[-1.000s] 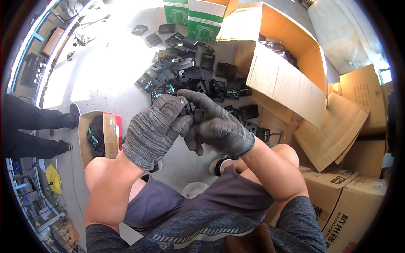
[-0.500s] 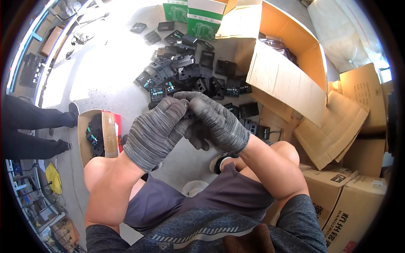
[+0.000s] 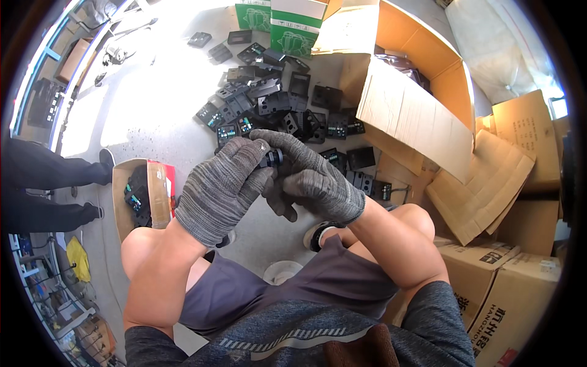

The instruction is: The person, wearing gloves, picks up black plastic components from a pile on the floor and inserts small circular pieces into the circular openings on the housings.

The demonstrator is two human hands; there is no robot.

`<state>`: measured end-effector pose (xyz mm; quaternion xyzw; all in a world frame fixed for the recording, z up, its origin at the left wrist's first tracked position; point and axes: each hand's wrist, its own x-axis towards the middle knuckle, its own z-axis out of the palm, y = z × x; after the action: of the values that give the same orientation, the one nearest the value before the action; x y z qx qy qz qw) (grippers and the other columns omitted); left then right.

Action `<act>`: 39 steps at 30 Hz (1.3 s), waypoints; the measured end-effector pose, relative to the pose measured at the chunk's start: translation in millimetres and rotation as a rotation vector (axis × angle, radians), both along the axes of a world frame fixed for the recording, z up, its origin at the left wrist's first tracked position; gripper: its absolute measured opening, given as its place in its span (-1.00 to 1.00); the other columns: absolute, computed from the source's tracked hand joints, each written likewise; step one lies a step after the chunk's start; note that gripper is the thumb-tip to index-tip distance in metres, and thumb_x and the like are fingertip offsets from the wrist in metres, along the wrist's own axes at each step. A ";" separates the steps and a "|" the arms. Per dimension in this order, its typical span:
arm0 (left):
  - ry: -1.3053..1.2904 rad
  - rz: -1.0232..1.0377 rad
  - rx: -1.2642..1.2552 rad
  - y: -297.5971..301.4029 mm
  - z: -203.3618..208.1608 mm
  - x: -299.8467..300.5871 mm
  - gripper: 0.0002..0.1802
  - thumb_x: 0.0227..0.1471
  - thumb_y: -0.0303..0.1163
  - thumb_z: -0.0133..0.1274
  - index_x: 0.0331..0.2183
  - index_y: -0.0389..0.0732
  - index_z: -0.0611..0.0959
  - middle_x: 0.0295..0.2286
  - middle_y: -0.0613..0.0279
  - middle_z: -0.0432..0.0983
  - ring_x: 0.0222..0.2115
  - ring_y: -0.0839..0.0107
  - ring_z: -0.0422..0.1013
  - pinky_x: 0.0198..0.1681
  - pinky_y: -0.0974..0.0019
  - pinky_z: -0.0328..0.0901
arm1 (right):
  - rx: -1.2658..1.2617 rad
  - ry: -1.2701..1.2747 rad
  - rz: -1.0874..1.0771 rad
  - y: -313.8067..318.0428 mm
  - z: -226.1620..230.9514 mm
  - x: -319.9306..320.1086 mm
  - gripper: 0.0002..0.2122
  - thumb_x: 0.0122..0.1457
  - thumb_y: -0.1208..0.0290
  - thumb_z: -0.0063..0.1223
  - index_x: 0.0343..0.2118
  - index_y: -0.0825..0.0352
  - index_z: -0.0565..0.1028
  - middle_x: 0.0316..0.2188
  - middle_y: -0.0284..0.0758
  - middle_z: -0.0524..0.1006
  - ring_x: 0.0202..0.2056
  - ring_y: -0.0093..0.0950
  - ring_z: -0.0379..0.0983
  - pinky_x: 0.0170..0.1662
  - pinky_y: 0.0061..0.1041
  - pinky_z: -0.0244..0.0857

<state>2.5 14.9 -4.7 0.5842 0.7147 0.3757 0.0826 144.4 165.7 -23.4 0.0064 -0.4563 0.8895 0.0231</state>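
In grey knitted gloves, my two hands meet in front of me above my knees. My left hand (image 3: 223, 186) is closed, its thumb and fingers pinching a small black ridged round part (image 3: 273, 158). My right hand (image 3: 321, 183) curves around the other side of that part, fingers bent; how firmly it touches is hidden. Just beyond the hands lies a heap of black plastic housings (image 3: 278, 103) on the floor, some showing green circuit boards.
A large open cardboard box (image 3: 416, 119) stands at the far right, with green-and-white boxes (image 3: 296, 27) beside it. Flattened cardboard (image 3: 483, 183) and closed cartons are at right. A small carton (image 3: 162, 192) holds black parts at left, near another person's legs (image 3: 55, 174).
My right thumb has drawn back from the left fingertips and the hands have parted slightly. The small black part now shows between them.
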 end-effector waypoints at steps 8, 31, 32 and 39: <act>-0.023 -0.034 0.002 -1.0 -4.4 0.8 -0.62 0.11 -0.44 0.20 -0.03 -0.25 0.55 -0.21 0.03 0.53 -0.24 0.13 0.55 -0.20 0.21 0.45 | -0.076 -0.279 -0.067 -1.0 7.5 -0.5 -0.45 0.33 0.00 -0.01 0.26 0.24 0.28 -0.44 -0.38 0.52 -0.58 -0.66 0.37 -0.58 -0.68 0.21; -1.324 0.366 0.193 4.8 12.6 -40.2 -0.57 0.31 -0.06 -0.08 -0.01 -0.20 0.42 -0.23 0.12 0.54 -0.33 0.45 0.50 -0.31 0.41 0.45 | 0.952 0.040 -0.201 28.3 9.9 11.6 -0.57 0.12 0.35 0.30 0.07 0.24 0.48 -0.13 -0.22 0.62 -0.11 -0.29 0.61 -0.02 -0.36 0.46; -1.576 0.414 0.109 3.2 -0.7 -51.1 -0.55 0.28 -0.04 -0.09 -0.06 -0.23 0.46 -0.31 0.18 0.55 -0.41 0.52 0.47 -0.38 0.45 0.39 | 0.949 0.049 -0.197 27.3 11.5 11.7 -0.57 0.12 0.35 0.30 0.07 0.24 0.48 -0.13 -0.22 0.62 -0.11 -0.29 0.61 -0.02 -0.36 0.46; -0.726 -0.088 -0.317 -10.5 -15.1 -28.5 -0.56 0.10 -0.50 0.03 0.05 -0.24 0.47 -0.09 0.13 0.40 0.01 0.30 0.38 0.08 0.27 0.34 | 1.431 0.104 -0.032 29.7 32.5 12.8 -0.49 0.05 0.47 0.27 0.12 0.05 0.49 -0.20 -0.28 0.60 -0.19 -0.18 0.58 -0.13 -0.28 0.49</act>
<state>-25.9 4.5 -19.8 0.4235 0.6624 0.4391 0.4350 157.2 195.4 9.1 0.0554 -0.9261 0.3702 0.0480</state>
